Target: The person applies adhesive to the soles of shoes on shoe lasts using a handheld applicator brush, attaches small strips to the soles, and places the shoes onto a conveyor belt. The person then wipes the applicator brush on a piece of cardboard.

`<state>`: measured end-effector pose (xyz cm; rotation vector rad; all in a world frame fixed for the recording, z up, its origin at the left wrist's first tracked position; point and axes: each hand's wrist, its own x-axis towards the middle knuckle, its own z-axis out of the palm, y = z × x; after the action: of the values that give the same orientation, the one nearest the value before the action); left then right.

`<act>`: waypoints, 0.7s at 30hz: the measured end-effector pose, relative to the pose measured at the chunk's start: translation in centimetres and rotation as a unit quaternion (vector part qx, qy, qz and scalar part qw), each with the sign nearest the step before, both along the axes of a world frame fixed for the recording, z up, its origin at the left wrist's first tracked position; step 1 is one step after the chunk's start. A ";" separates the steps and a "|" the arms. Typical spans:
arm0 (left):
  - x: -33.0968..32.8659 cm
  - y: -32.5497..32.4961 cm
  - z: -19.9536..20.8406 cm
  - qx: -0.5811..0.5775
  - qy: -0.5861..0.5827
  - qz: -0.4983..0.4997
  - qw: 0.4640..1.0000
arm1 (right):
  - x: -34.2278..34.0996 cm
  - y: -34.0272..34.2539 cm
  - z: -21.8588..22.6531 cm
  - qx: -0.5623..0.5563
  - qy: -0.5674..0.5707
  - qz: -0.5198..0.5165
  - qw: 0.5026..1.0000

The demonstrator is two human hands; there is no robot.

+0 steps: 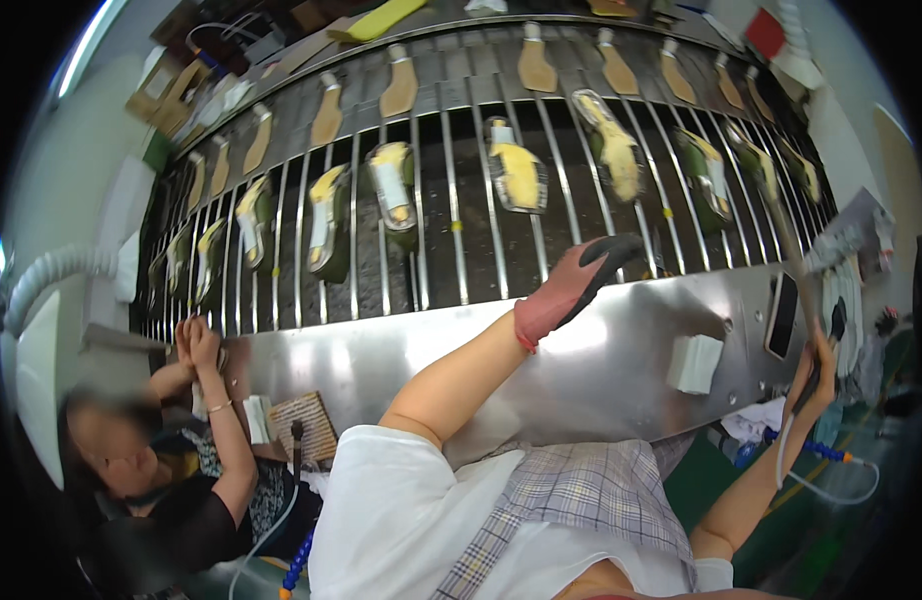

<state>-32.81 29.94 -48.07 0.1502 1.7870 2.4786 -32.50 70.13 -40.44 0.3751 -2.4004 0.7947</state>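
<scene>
My left hand (578, 287), in a red glove with black palm and fingers, reaches over the near edge of a rack of metal bars (457, 240). Its fingers are stretched out, slightly blurred, with nothing seen in them. Nearest beyond it are upturned shoes on lasts, one with a yellow underside (518, 178) and another with a clear-looking rim (616, 155). At the far right, my right hand (823, 362) is closed beside a long, thin, blurred thing (793, 245); what exactly it grips I cannot make out.
More shoes on green lasts (328, 225) line the bars, with tan soles (399, 85) behind. A steel ledge (461, 350) carries a phone (781, 315) and a white block (696, 363). A co-worker (181, 470) sits at left, hands (198, 345) by the bars. Blue-jointed hoses (816, 450) hang nearby.
</scene>
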 end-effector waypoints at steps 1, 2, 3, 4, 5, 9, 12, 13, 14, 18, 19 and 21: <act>0.5 -0.9 -0.1 0.043 -0.034 -0.004 0.999 | 0.3 -1.5 0.0 -0.251 -0.069 0.218 0.941; 0.8 -1.8 -0.2 0.102 -0.020 0.006 0.995 | 1.0 -3.3 -0.6 -0.203 -0.089 0.266 0.938; 0.9 -2.5 -0.5 0.140 -0.047 0.020 0.989 | 1.6 -5.1 -1.2 -0.224 -0.109 0.344 0.905; 1.2 -3.0 -0.9 0.119 -0.035 0.014 0.992 | 2.2 -6.9 -1.9 -0.244 -0.179 0.335 0.892; 1.3 -3.3 -1.5 0.096 -0.025 0.008 0.995 | 3.1 -8.6 -2.6 -0.306 -0.259 0.341 0.850; 3.6 -1.6 -3.6 -0.184 0.050 0.011 0.982 | 2.2 -12.8 -2.7 0.104 -0.145 0.407 0.896; 6.2 0.8 -3.8 -0.542 0.180 -0.053 0.819 | 1.6 -14.3 -2.1 0.210 -0.226 0.348 0.885; 6.7 1.6 -3.6 -0.602 0.189 -0.110 0.768 | 1.5 -14.3 -1.8 0.196 -0.237 0.340 0.889; 7.3 2.2 -3.2 -0.631 0.187 -0.108 0.745 | 1.7 -14.3 -1.6 0.185 -0.256 0.326 0.891; 8.5 4.2 -1.5 -0.661 0.107 -0.100 0.736 | 3.0 -13.3 -0.8 -0.051 -0.404 0.235 0.883; 8.7 4.4 -1.2 -0.663 0.117 -0.082 0.735 | 3.3 -13.1 -0.9 -0.143 -0.459 0.205 0.852; 9.2 4.5 -0.7 -0.652 0.123 -0.055 0.746 | 3.7 -13.3 -1.6 -0.145 -0.341 0.207 0.906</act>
<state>-23.63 34.44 -48.76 0.4337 2.9663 0.6603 -28.85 56.79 -42.00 0.5655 -2.7966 1.6874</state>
